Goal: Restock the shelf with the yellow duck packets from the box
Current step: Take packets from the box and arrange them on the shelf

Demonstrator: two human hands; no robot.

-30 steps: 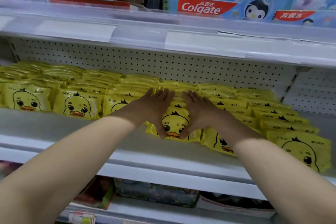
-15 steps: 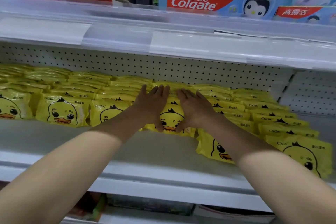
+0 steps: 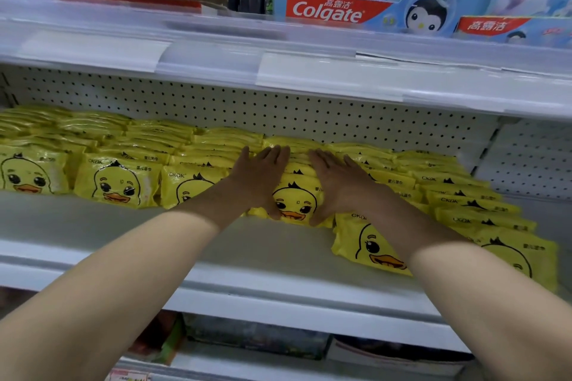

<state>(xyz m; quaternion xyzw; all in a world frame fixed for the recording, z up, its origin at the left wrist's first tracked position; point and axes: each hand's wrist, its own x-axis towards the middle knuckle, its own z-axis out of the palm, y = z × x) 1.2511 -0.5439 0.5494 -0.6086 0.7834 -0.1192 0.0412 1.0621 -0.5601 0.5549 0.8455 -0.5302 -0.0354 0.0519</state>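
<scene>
Left hand (image 3: 263, 176): flat, fingers straight, pressed to the left flank of one row.
Right hand (image 3: 337, 182): flat, fingers straight, against the right flank; thumb at the front packet's lower corner.
Duck packets (image 3: 294, 201): row squeezed between both palms.
Step, judged: squaring the row. Press evenly from both sides, ease toward the pegboard (image 3: 278, 114) beyond the fingertips, avoid tipping the front face.
In the way: jutting packet (image 3: 371, 244) under the right wrist, likely to snag.
Left of the left hand: tidy rows (image 3: 117, 179).
Below the forearms: bare shelf (image 3: 154, 241).
Above: Colgate box (image 3: 328, 11).
Supply box: not in view.
</scene>
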